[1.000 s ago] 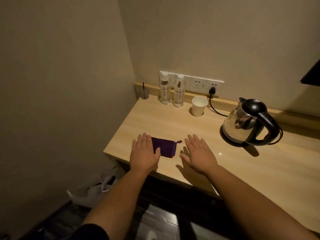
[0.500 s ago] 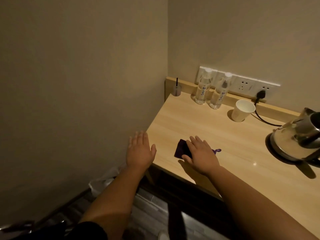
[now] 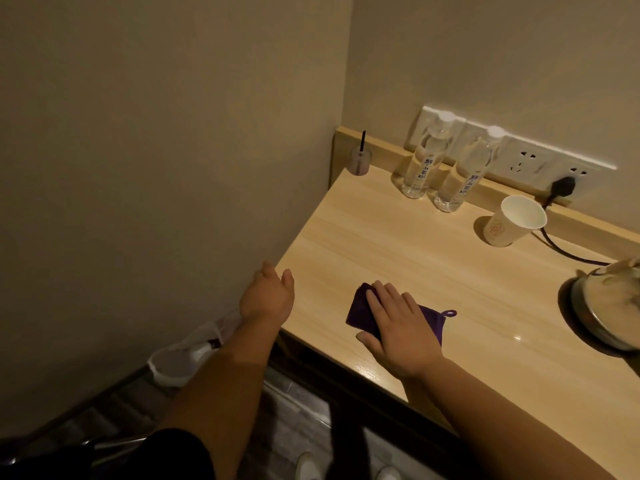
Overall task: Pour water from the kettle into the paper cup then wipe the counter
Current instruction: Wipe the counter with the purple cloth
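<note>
A purple cloth (image 3: 360,311) lies near the front left corner of the wooden counter (image 3: 398,247). My right hand (image 3: 398,325) rests flat on top of it, fingers spread, covering its middle. My left hand (image 3: 266,296) hangs off the counter's left edge, turned on its side, fingers apart and holding nothing. A white paper cup (image 3: 512,221) stands upright near the back ledge. The steel kettle (image 3: 609,306) sits on its base at the right edge of view, partly cut off.
Two clear water bottles (image 3: 440,164) stand by the wall sockets, with a black plug (image 3: 561,188) and cord behind the cup. A small holder with a black stick (image 3: 361,161) is in the back left corner. A lined bin (image 3: 187,355) sits on the floor left.
My right hand slid left onto the purple cloth and now lies flat on it. My left hand left the counter and moved off its left edge. The view swung left.
</note>
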Demonstrator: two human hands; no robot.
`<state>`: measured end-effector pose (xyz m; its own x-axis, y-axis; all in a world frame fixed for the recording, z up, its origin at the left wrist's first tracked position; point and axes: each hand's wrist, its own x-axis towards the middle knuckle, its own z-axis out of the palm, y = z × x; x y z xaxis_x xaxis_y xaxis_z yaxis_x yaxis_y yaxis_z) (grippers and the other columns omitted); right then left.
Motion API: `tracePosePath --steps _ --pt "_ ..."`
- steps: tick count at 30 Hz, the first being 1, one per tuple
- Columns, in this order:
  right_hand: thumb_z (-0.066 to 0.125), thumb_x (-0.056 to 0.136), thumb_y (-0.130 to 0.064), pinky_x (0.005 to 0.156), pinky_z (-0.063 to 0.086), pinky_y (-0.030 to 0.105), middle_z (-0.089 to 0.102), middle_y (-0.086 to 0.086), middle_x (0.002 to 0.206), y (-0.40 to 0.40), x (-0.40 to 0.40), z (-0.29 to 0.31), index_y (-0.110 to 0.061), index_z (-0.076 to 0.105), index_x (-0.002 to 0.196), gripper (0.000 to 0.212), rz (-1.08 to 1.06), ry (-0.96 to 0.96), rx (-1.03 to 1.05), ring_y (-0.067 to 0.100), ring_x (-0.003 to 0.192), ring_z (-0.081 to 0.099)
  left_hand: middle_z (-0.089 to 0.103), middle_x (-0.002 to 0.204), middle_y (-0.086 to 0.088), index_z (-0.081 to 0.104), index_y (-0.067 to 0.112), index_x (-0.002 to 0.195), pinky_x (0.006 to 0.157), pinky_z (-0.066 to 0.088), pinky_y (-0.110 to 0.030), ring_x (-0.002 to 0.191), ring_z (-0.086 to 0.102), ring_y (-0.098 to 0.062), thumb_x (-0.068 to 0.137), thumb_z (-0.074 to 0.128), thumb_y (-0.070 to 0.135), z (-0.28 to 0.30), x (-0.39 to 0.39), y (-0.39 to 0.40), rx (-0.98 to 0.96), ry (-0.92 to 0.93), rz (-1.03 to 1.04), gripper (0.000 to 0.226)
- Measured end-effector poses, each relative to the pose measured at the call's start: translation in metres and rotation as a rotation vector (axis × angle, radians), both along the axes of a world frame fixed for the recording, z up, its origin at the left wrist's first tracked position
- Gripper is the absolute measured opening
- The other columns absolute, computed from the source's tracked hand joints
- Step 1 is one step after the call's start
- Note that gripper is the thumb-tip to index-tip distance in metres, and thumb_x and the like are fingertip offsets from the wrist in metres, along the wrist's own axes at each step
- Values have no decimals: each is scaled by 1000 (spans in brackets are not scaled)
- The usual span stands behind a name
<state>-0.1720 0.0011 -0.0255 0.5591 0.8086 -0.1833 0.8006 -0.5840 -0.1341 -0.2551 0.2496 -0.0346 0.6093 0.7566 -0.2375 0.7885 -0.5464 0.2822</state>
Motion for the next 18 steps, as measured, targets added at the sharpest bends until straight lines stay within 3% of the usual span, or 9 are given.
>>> tracePosePath --steps 2,4,7,10,13,15,16,17,18 --pt "14 90 -73 116 -2 45 -4 7 158 -3 -3 1 -15 5 151 84 12 29 12 26 146 -6 61 118 -17 45 5 129 71 44 -40 98 60 -37 99 25 50 -6 5 0 64 18 13 58" --pt "18 87 -77 117 1 48 -1 10 158 -10 -10 4 -12 9 151 91 51 61 33 27 146 -2 65 109 -17 49 5 123 65 42 -38 91 62 -36 98 25 51 -11 7 0 121 5 16 57" --pt "40 80 -79 111 11 48 23 19 153 -32 -38 7 -4 31 146 100 161 59 -33 35 141 22 66 107 -17 52 5 123 66 43 -38 89 63 -36 98 28 50 -13 4 -2 146 -7 15 57" --pt "81 66 -47 110 13 44 44 18 144 -49 -71 9 -6 49 137 88 218 80 -12 33 131 43 66 108 -17 52 5 123 68 44 -39 90 63 -37 98 28 51 -12 2 -1 155 -28 14 57" --pt "90 51 -28 101 41 29 60 6 130 -57 -77 16 -16 65 122 76 173 180 116 18 116 59 67 102 -15 52 7 119 63 39 -36 85 63 -34 97 27 51 -14 2 -2 164 -44 5 56" --pt "82 64 -15 95 39 12 62 -9 127 -52 -62 39 -30 65 121 61 -71 519 373 3 111 58 67 99 -12 53 8 117 63 38 -34 84 63 -31 97 27 52 -15 4 -1 164 -47 8 54" --pt "73 78 -10 96 38 13 64 -14 123 -46 -49 51 -39 64 118 51 -285 741 498 1 109 58 67 100 -12 53 8 117 63 39 -35 84 63 -31 97 27 52 -14 4 0 163 -46 11 54" --pt "64 87 -8 97 41 23 69 -10 115 -37 -33 63 -41 68 111 41 -493 1001 565 7 105 62 67 101 -13 53 8 117 65 41 -36 86 63 -32 97 27 52 -14 4 0 162 -44 14 55" --pt "59 91 -10 94 45 35 73 0 107 -27 -15 74 -34 73 105 31 -673 1277 622 19 101 66 67 104 -14 53 8 117 67 43 -38 88 63 -34 97 27 52 -14 4 -1 161 -40 18 55"
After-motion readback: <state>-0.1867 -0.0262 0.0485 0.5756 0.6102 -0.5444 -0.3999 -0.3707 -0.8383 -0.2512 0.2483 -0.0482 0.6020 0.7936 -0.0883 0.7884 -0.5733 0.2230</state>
